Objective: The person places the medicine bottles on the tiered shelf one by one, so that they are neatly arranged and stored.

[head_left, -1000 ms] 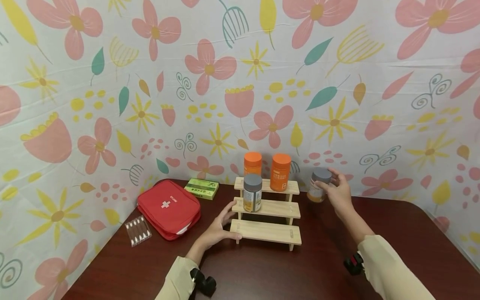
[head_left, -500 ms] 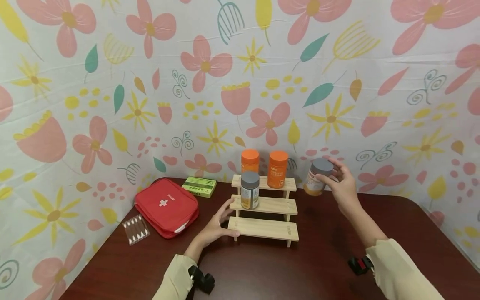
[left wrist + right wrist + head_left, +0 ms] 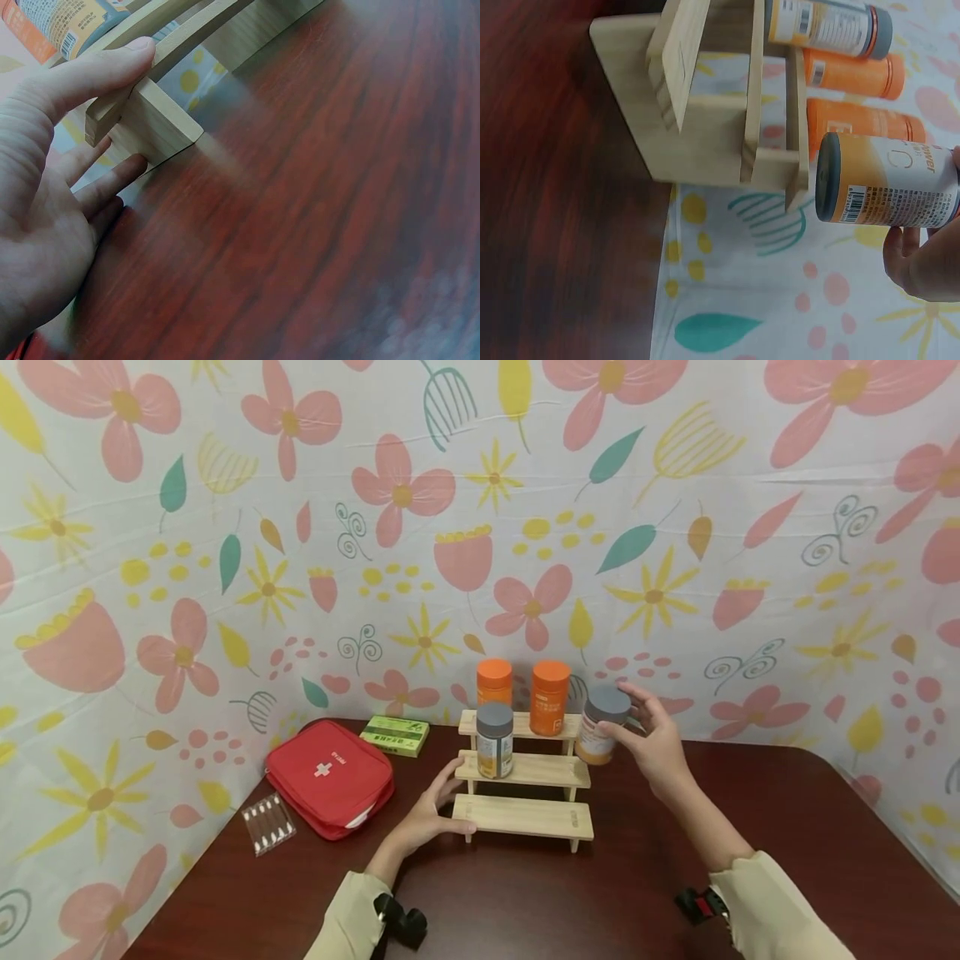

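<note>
A three-tier wooden display rack stands on the table. My left hand holds its left end; in the left wrist view the thumb lies over the edge of a tier and the fingers reach beside the leg. My right hand grips a grey-capped supplement bottle near its cap, tilted and raised beside the rack's right end. In the right wrist view the bottle's label shows. Another grey-capped bottle stands on the middle tier. Two orange bottles stand on the top tier.
Left of the rack lie a red first-aid pouch, a green-yellow box and a clear packet of cotton swabs. A flower-patterned cloth hangs close behind the rack, along the table's back edge.
My right hand has lifted the grey-capped bottle and carried it left, up to the rack's right end. The left hand has stayed on the rack. The head view has shifted slightly.
</note>
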